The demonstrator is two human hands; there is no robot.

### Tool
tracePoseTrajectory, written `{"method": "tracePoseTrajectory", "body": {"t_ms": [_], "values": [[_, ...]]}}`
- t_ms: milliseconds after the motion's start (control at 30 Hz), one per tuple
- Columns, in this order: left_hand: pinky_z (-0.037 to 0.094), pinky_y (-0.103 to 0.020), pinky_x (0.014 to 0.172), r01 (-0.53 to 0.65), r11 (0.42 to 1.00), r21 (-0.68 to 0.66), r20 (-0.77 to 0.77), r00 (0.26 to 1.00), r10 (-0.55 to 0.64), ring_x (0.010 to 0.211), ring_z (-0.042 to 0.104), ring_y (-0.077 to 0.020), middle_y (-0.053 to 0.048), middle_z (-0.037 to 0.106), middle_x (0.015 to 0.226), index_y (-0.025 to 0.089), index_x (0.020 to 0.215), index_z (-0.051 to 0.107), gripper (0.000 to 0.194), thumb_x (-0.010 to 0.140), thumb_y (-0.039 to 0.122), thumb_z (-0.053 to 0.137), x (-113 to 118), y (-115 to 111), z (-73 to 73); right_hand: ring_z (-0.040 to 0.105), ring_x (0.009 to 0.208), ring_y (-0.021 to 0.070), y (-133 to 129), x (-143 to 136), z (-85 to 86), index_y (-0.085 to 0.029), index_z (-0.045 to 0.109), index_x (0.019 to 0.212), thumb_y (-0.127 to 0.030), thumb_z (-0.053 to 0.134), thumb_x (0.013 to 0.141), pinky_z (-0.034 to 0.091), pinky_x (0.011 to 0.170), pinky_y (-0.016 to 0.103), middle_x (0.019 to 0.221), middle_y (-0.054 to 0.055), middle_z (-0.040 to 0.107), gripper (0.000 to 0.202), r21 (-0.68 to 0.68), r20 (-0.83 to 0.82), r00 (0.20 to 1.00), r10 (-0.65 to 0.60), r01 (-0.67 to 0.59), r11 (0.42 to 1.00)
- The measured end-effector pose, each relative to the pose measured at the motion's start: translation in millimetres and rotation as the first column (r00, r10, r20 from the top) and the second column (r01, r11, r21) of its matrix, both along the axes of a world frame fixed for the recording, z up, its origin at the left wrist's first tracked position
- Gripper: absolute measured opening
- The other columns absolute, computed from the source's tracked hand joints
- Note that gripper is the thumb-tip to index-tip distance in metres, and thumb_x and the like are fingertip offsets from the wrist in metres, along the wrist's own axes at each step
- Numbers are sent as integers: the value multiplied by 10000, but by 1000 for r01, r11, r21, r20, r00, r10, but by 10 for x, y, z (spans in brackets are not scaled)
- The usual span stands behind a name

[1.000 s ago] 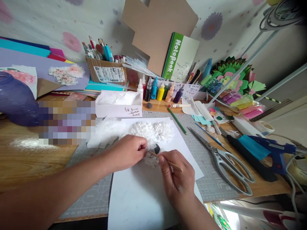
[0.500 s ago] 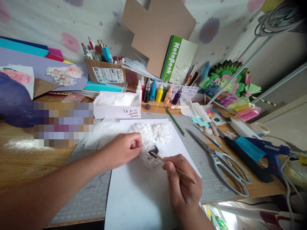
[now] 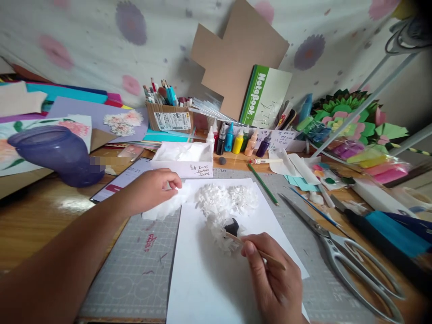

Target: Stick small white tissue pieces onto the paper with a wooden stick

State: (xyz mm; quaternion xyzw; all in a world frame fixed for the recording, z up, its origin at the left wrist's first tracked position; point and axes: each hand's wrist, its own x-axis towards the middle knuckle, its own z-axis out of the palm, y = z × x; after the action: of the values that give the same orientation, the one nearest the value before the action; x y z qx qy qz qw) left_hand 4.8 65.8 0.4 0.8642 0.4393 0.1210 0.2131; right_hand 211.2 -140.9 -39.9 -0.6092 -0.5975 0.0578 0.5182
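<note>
A thin wooden stick (image 3: 270, 258) is held in my right hand (image 3: 276, 279), its tip at a small black piece (image 3: 231, 227) among ruffled white paper clusters. These clusters (image 3: 212, 200) lie on a white sheet (image 3: 199, 279) over a grey cutting mat (image 3: 135, 270). My left hand (image 3: 151, 191) is over thin white tissue pieces (image 3: 164, 209) left of the sheet, fingers curled with the fingertips close together; whatever they may hold is too small to make out.
Behind the sheet stand a white box of tissue (image 3: 182, 166) and several paint bottles (image 3: 239, 141). Large scissors (image 3: 334, 247) and a green pencil (image 3: 263, 184) lie right. A purple vase (image 3: 64, 155) and a phone (image 3: 118, 180) are left.
My left hand has moved left, away from the white clusters, to the tissue pieces. My right hand still holds the stick at the black piece. The camera view has shifted.
</note>
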Motion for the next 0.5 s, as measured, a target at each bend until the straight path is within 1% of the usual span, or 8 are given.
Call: {"method": "tracePoseTrajectory", "body": {"t_ms": [67,133,233,333,433,500], "values": [[405,-275,770,83,996,37,-66,995,-80,850,562,-190,-22,632,932,204,861,643,193,718,281,540,7,-12,-3,549,551,141,-7,-5,-4,-196,625,794,-224,483,919,402,515,250,629,3,568,191,-7,-32,999,-18,18,1000],[394,-297,847,133,989,65,-104,987,-126,953,548,-211,-26,615,1005,216,924,640,241,702,265,560,12,-28,-13,548,551,145,-20,-14,-2,-196,629,791,-239,494,919,397,508,254,630,7,568,191,-8,-79,996,-38,37,999],[376,-329,902,159,982,99,-117,982,-147,1049,508,-239,-33,584,1078,231,1006,627,328,685,299,632,30,-72,-37,565,573,147,-39,-31,6,-202,637,826,-229,521,913,402,513,250,660,14,586,148,18,-148,987,-65,69,997],[344,-355,937,212,967,143,-108,974,-197,1071,485,-246,-27,574,1120,250,1034,619,374,669,303,680,96,-147,-89,580,593,153,-47,-43,9,-217,650,866,-221,549,902,400,509,248,672,17,596,107,56,-176,980,-93,104,993],[322,-370,928,236,951,200,-111,970,-217,1046,484,-239,-19,595,1093,246,992,621,302,692,240,653,191,-205,-173,582,586,152,-50,-31,4,-220,653,875,-223,551,902,401,502,249,673,17,602,106,74,-185,976,-117,133,988],[323,-368,882,229,939,257,-121,971,-204,999,495,-228,-17,618,1029,232,905,626,168,744,199,593,238,-206,-228,580,569,142,-57,-5,1,-216,652,870,-219,539,908,403,491,245,696,21,615,119,61,-161,979,-121,133,989]]}}
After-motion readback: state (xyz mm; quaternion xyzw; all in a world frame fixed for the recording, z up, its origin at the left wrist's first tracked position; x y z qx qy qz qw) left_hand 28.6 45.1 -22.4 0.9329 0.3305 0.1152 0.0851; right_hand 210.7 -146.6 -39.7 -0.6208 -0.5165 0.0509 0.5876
